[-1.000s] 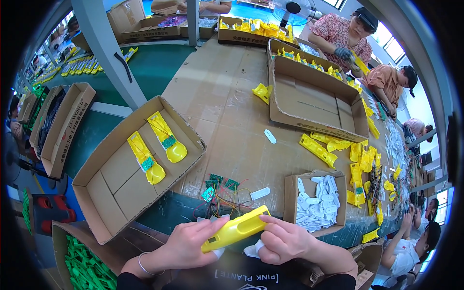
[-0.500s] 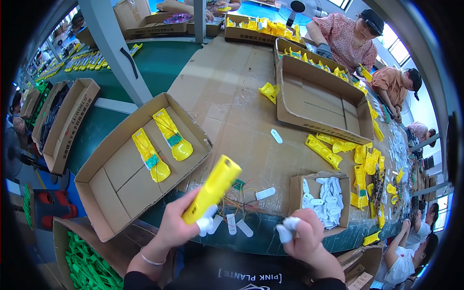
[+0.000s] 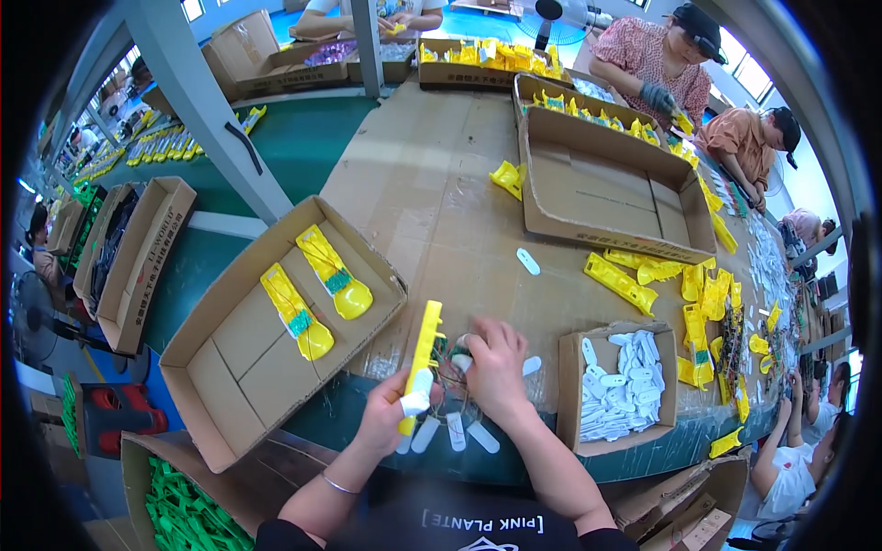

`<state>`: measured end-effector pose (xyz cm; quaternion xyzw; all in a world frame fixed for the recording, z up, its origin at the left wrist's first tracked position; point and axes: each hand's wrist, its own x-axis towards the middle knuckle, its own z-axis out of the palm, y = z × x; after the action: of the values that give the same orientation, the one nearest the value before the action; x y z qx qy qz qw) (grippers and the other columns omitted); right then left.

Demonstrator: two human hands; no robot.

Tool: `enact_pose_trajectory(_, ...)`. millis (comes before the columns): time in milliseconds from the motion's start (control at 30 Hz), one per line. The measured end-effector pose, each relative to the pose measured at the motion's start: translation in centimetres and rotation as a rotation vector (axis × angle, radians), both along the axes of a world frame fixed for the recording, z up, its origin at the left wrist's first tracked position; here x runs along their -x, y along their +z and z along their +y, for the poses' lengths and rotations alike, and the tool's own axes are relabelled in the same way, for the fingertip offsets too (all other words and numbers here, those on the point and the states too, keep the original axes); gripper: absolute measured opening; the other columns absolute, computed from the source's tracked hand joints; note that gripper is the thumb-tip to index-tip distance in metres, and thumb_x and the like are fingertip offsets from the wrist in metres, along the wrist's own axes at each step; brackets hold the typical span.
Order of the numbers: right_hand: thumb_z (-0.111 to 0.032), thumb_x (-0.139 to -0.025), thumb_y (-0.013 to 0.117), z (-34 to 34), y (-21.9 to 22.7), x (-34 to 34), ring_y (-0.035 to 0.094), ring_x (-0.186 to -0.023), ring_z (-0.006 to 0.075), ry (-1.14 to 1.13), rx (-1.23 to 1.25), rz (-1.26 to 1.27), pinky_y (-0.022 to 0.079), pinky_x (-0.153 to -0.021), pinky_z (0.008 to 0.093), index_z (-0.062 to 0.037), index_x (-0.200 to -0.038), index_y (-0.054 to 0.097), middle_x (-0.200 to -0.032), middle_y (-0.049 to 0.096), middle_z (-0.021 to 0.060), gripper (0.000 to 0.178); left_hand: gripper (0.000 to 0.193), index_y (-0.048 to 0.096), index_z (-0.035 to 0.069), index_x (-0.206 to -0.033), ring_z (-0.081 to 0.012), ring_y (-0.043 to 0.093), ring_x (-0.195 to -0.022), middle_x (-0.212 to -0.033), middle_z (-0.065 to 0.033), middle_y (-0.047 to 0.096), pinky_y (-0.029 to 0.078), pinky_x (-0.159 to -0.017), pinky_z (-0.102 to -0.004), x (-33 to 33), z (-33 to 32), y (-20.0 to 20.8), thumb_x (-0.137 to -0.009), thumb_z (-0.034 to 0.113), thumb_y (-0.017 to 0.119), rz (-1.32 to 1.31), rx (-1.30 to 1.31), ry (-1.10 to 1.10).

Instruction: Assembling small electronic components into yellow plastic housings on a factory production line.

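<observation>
Yellow casing (image 3: 425, 342) stays clamped in the left hand (image 3: 384, 411), while the right hand (image 3: 496, 365) has reached the wires (image 3: 446, 369), grip unclear, so both now work close together.

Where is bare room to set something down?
The cardboard sheet is mostly bare between left tray and right tray, like the left tray's near end. Crowded: around left hand and right hand, and among yellow shells beside the small box.

A grey post (image 3: 207, 110) slants at left — a fan (image 3: 549, 11) stands far back.

Downward head-worn fisheye view
</observation>
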<state>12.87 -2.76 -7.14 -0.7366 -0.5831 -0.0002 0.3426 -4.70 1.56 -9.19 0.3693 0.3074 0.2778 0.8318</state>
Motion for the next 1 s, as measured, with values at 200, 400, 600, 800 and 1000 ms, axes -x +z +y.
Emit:
enact_pose_trajectory(200,0.006,-0.071,0.057,-4.0,7.0,-0.8,0.060,-0.080,0.0215,0.179,-0.241,0.453,0.047,-0.066,0.0304,-0.0005,-0.087,0.060,-0.096,0.059,0.0136,0.018,0.043,0.042,-0.003,-0.120,-0.0241,0.059,-0.092,-0.099,-0.0155,0.059,0.047,-0.083,-0.0366,1.0,1.6,3.4,-0.085,0.021,0.051,-0.204,-0.007,0.058)
enact_pose_trajectory(400,0.008,-0.073,0.057,-3.2,10.7,-3.0,0.059,-0.073,0.0135,0.266,-0.075,0.530,0.047,-0.062,0.0220,0.0038,-0.088,0.060,-0.082,0.059,0.0082,0.016,0.048,0.039,-0.004,-0.123,-0.0277,0.058,-0.097,-0.105,-0.0200,0.058,0.045,-0.088,-0.0399,-1.8,2.3,6.7,-0.084,0.020,0.053,-0.368,-0.066,-0.010)
enact_pose_trajectory(600,0.006,-0.068,0.065,-3.1,10.1,-3.3,0.057,-0.063,0.0133,0.204,0.002,0.528,0.046,-0.056,0.0231,0.0024,-0.086,0.060,-0.075,0.058,0.0072,0.019,0.059,0.035,-0.004,-0.126,-0.0295,0.057,-0.100,-0.111,-0.0234,0.055,0.043,-0.091,-0.0410,-4.4,1.1,8.5,-0.079,0.021,0.061,-0.412,-0.083,-0.114)
enact_pose_trajectory(800,0.001,-0.067,0.069,-3.0,9.8,-2.5,0.060,-0.062,0.0149,0.133,-0.016,0.497,0.048,-0.056,0.0245,0.0006,-0.086,0.061,-0.073,0.059,0.0071,0.020,0.052,0.037,-0.002,-0.126,-0.0232,0.056,-0.101,-0.116,-0.0163,0.052,0.047,-0.085,-0.0337,-4.2,-1.2,8.0,-0.079,0.006,0.058,-0.052,-0.561,0.108)
enact_pose_trajectory(1000,-0.002,-0.072,0.070,-3.1,10.6,-1.9,0.056,-0.063,0.0058,0.258,-0.007,0.717,0.046,-0.055,0.0179,0.0021,-0.086,0.059,-0.075,0.056,0.0032,0.018,0.051,0.030,0.003,-0.132,-0.0246,0.051,-0.102,-0.112,-0.0132,0.050,0.045,-0.085,-0.0386,-4.3,2.8,3.8,-0.091,0.032,0.040,-0.648,0.190,-0.273)
